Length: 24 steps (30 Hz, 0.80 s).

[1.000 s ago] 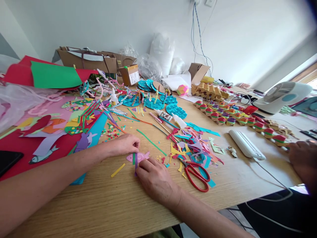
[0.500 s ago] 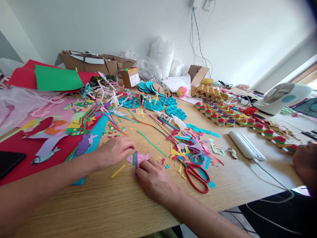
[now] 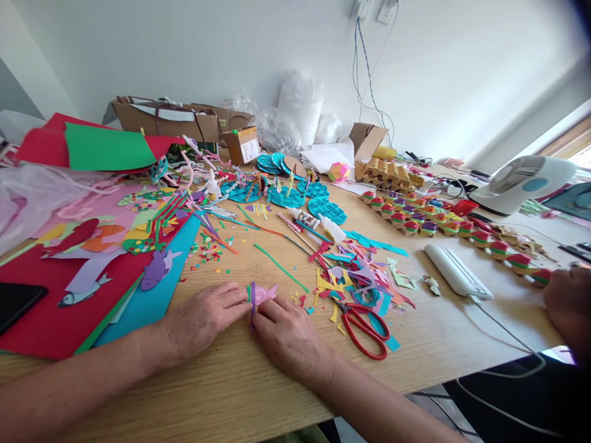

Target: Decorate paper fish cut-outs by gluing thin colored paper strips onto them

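Note:
A small pink paper fish [image 3: 265, 294] lies flat on the table between my hands. A green strip and a purple paper strip [image 3: 253, 296] cross its body. My left hand [image 3: 207, 315] lies low at the fish's head end, fingers together and tips pressed on it, hiding the head. Curled at the tail side, my right hand [image 3: 287, 337] pinches the lower part of the purple strip against the fish; its fingertips are partly hidden. Red-handled scissors [image 3: 367, 332] rest to the right, beside a heap of paper scraps [image 3: 357, 277].
Coloured sheets [image 3: 50, 314] with paper fish cover the left side, with a dark phone [image 3: 21, 303] on them. Glue bottles [image 3: 332, 229] lie mid-table. On the right are a white power bank [image 3: 457, 274], painted egg-carton strips [image 3: 429, 218], a fan [image 3: 526, 184] and another person's hand [image 3: 570, 307].
My left hand has come down and towards me onto the fish's head end, covering the head and the yellow strip nearby. My right hand stays in place.

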Available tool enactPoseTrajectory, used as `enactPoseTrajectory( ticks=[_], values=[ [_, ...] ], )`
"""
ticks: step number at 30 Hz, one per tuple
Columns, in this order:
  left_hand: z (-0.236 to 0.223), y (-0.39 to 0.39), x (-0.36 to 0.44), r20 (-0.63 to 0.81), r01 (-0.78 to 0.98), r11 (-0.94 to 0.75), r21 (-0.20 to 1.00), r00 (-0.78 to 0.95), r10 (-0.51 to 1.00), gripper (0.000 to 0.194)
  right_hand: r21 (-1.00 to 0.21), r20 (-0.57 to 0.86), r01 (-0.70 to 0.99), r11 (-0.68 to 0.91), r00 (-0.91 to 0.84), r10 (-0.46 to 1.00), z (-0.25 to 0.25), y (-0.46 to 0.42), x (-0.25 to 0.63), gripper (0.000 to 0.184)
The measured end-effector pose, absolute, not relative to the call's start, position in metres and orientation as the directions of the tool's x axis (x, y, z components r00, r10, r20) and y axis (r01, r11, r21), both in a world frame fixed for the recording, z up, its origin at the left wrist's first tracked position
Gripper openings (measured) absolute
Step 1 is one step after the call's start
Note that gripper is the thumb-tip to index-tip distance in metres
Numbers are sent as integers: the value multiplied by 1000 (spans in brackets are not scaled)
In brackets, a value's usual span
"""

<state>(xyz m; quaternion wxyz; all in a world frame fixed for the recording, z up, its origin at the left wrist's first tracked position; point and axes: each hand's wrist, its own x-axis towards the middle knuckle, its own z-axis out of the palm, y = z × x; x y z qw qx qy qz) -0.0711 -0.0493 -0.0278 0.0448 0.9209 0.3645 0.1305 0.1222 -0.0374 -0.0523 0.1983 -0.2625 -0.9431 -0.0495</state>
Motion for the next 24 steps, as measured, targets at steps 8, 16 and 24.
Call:
enactPoseTrajectory(
  ticks=[8,16,24],
  values=[
    [-37,-52,-79,283,653,-750,107,703,653,43,-44,400,524,851,-771,495,-54,-36,121,15],
    [-38,-47,-79,232,659,-742,123,708,667,43,-512,360,446,734,-665,655,-42,-31,125,17],
    [-32,-44,-76,276,619,-778,106,734,621,39,-945,199,178,275,-355,913,-35,-9,130,12]
  ],
)
